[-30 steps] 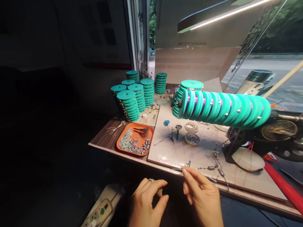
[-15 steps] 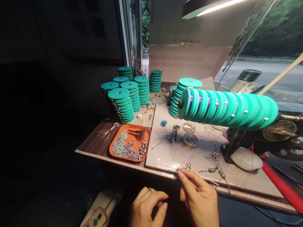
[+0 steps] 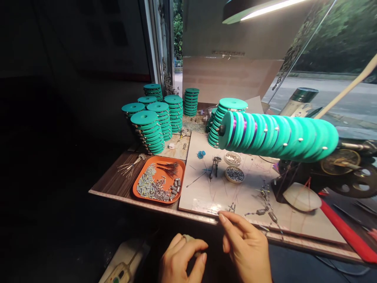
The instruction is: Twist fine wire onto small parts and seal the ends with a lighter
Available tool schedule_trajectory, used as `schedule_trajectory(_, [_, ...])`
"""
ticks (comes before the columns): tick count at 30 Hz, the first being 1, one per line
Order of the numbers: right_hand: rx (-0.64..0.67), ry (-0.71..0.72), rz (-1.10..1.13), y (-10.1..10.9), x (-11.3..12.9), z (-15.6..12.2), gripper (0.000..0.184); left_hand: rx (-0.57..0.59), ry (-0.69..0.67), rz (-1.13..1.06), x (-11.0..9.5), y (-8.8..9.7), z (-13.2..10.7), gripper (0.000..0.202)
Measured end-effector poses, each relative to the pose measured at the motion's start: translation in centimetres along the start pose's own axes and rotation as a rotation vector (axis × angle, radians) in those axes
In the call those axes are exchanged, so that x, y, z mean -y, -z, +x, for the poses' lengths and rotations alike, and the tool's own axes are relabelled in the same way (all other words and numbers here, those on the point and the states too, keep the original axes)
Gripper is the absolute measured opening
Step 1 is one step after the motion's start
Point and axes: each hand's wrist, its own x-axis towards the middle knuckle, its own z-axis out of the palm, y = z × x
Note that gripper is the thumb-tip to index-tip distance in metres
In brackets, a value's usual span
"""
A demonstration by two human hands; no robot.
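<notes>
My right hand point(image 3: 247, 245) is at the front edge of the light board point(image 3: 203, 192), its thumb and index finger pinched together. Whatever lies in that pinch is too fine to make out. Left of it and lower, my left hand point(image 3: 184, 259) is curled, with a pale wrap point(image 3: 187, 237) round one finger. Its thumb and index finger bend toward each other, and I cannot see what they hold. Beyond my right hand, small dark metal pieces point(image 3: 232, 207) lie on the board. To the right are grey weights point(image 3: 260, 212) with thin cords.
A row of green foam spools point(image 3: 279, 135) sits on a spindle above the board. Stacked green spools point(image 3: 147, 131) stand at the back left. An orange tray point(image 3: 137, 188) holds small fittings. Two round dishes point(image 3: 235, 175) stand mid-board. A red bar point(image 3: 344, 232) lies at right.
The whole view has shifted slightly, so bench items appear a little farther left. Both hands keep nearly the same pose and place.
</notes>
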Motion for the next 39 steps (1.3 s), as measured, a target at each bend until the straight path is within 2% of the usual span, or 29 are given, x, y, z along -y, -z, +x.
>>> schedule_trajectory(6, [0.011,-0.011,0.028,0.1,-0.1,0.0,0.038,-0.069,-0.109,0.098,-1.3,1.4,2.3,0.015])
schedule_trajectory(11, [0.085,-0.036,0.072,0.5,0.5,-0.3,0.034,-0.101,-0.29,0.298,-3.0,2.7,4.7,0.023])
schedule_trajectory(16, [0.212,0.003,0.049,0.6,0.4,-1.0,0.027,-0.028,-0.269,0.338,-4.4,2.8,5.4,0.015])
schedule_trajectory(20, [0.294,0.064,-0.044,0.6,0.1,-1.8,0.03,-0.015,-0.225,0.36,-4.4,2.8,4.9,0.015])
schedule_trajectory(22, [0.256,0.258,-0.196,0.5,0.7,-1.9,0.028,0.018,-0.175,0.347,-4.1,3.0,4.6,0.017])
schedule_trajectory(24, [0.18,0.638,-0.474,0.1,1.9,-1.4,0.026,0.043,-0.068,0.278,-3.6,3.3,4.5,0.016])
schedule_trajectory(26, [0.12,1.041,-0.857,-1.0,3.6,-0.3,0.03,0.056,0.086,0.159,-3.1,3.6,4.3,0.013])
schedule_trajectory(27, [0.106,1.164,-1.047,-1.7,4.5,0.5,0.033,0.058,0.158,0.096,-2.8,3.6,4.1,0.013])
schedule_trajectory(29, [0.087,1.247,-1.259,-3.2,5.9,2.1,0.034,0.066,0.243,-0.011,-2.2,3.6,3.8,0.011])
schedule_trajectory(33, [0.07,1.236,-1.319,-4.8,6.7,3.3,0.034,0.051,0.275,-0.151,-1.7,3.4,3.0,0.008])
schedule_trajectory(36, [0.099,1.308,-1.242,-3.5,6.0,1.6,0.028,0.097,0.32,-0.262,-1.9,3.3,2.4,0.008])
schedule_trajectory(39, [0.193,1.401,-0.949,-0.6,4.5,-0.7,0.019,0.124,0.405,-0.313,-1.8,3.0,1.7,0.007])
